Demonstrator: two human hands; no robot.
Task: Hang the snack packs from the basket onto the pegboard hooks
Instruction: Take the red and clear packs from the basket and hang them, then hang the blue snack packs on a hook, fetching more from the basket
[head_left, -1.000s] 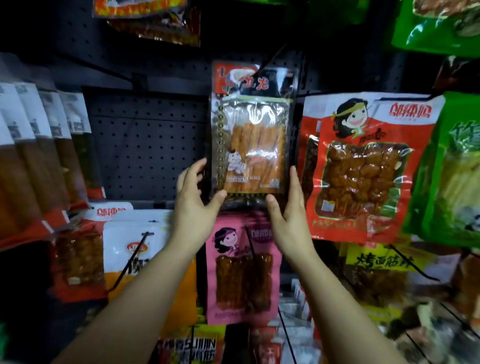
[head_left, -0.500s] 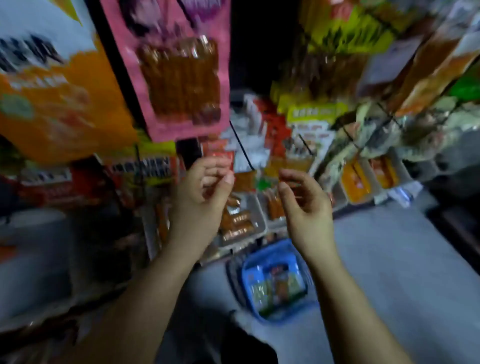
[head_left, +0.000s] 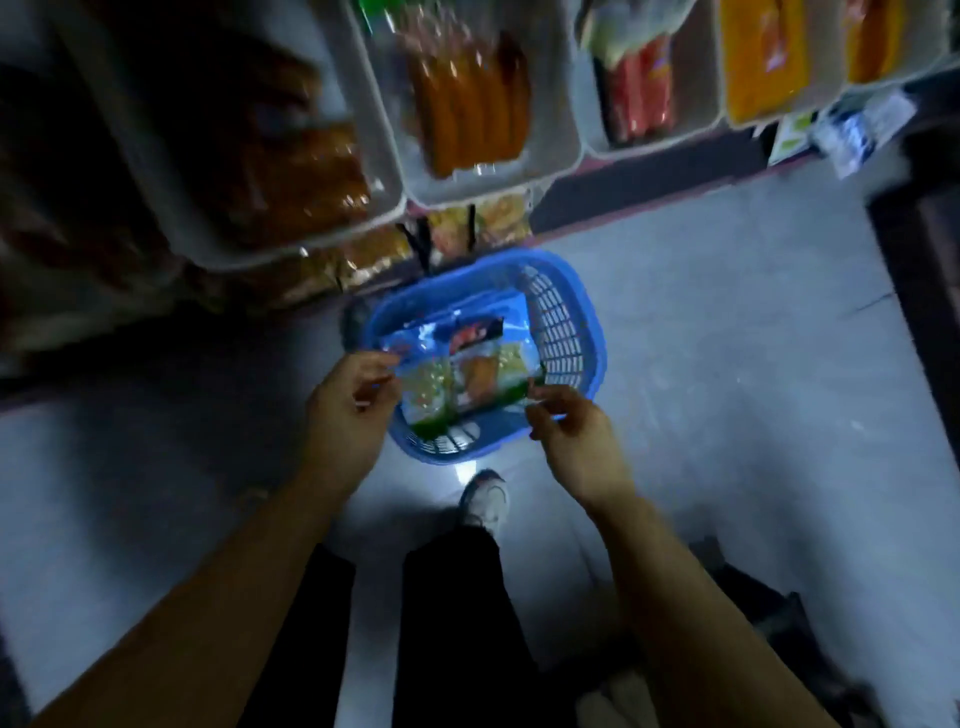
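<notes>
1. We see the glossy clear-and-blue plastic snack pack (head_left: 460, 371), yellow, orange and green inside with a red-black label at its top, sitting over the blue slotted plastic basket (head_left: 563, 332). Whether the pack rests on the basket's contents or is lifted clear of them, we can't tell.
2. Our left hand (head_left: 349, 410) is at the pack's left edge, thumb and fingertips curled in at it. It looks like a pinch, but blur hides the contact.
3. Our right hand (head_left: 574, 436) is at the pack's lower right corner, fingers curled narrow and thumb close to them. It also looks like a pinch on the corner.
4. The basket stands on the pale grey floor (head_left: 727, 364), just ahead of our white shoe (head_left: 485, 501) and black trouser legs (head_left: 452, 623).
5. Above the basket, white plastic shelf trays (head_left: 563, 150) hold goods: orange-brown sausage-like sticks (head_left: 467, 98) in the middle tray, red packs (head_left: 636, 98) to the right, yellow-orange packs (head_left: 763, 57) beyond those.
6. Left tray contents are dark brown and blurred.
7. Small yellow packets (head_left: 478, 223) hang under the trays, just behind the basket.
</notes>
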